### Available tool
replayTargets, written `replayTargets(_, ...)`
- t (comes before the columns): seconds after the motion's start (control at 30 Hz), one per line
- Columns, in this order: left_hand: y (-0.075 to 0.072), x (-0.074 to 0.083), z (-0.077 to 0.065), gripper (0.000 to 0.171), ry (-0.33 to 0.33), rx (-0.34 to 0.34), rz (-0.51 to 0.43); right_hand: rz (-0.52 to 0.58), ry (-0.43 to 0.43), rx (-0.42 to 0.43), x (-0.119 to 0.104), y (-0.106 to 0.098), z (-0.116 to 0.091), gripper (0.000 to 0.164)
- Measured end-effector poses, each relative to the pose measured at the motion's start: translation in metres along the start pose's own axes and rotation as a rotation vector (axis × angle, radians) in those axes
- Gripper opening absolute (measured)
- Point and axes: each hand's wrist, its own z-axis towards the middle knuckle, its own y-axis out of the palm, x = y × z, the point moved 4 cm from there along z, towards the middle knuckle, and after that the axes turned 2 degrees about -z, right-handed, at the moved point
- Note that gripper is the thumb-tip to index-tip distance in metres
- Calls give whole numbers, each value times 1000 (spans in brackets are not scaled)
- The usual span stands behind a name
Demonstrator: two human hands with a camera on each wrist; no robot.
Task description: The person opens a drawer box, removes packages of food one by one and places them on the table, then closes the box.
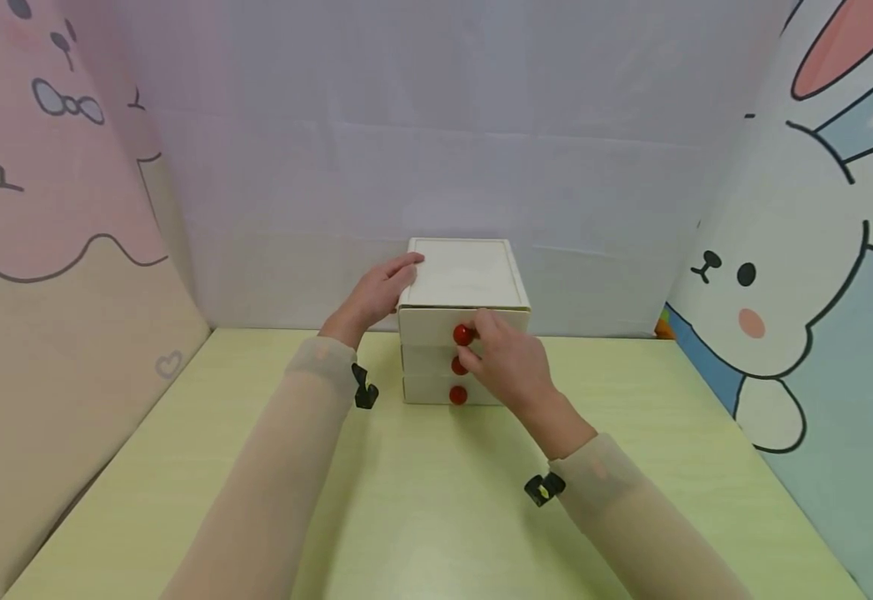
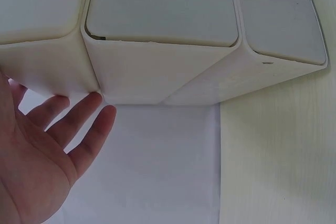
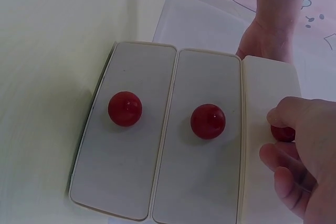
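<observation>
A small white cabinet (image 1: 468, 273) of three stacked drawers stands at the back of the table, each drawer front bearing a round red knob. My right hand (image 1: 513, 360) pinches the red knob (image 1: 462, 335) of the top drawer between thumb and fingers. In the right wrist view that knob (image 3: 283, 134) is partly covered by the fingers, while the middle knob (image 3: 208, 121) and bottom knob (image 3: 125, 108) are untouched. My left hand (image 1: 378, 293) rests at the cabinet's upper left side. Its fingers are extended in the left wrist view, their tips near the top drawer's side wall (image 2: 52, 69).
The pale yellow-green table (image 1: 421, 500) extends in front of and beside the cabinet. Behind it hangs a white cloth backdrop (image 1: 451, 167). Cartoon-printed panels (image 1: 796, 292) close off the left and right sides. A black band (image 1: 545, 488) sits on each wrist.
</observation>
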Motion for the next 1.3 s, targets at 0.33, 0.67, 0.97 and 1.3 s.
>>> replayTargets(0.33, -3, -2, -2, 54, 14, -1, 0, 5, 8, -3, -6, -2, -3, 27)
replayTargets(0.67, -2, -1, -4, 54, 5, 5, 4, 5, -45, 31, -11, -7, -12, 30)
replayTargets(0.97, -2, 0, -4, 54, 7, 4, -4, -14, -79, 54, -15, -12, -18, 32)
replayTargets(1.3, -1, 2, -6, 54, 3, 12, 7, -41, -111, 75, -19, -17, -25, 33)
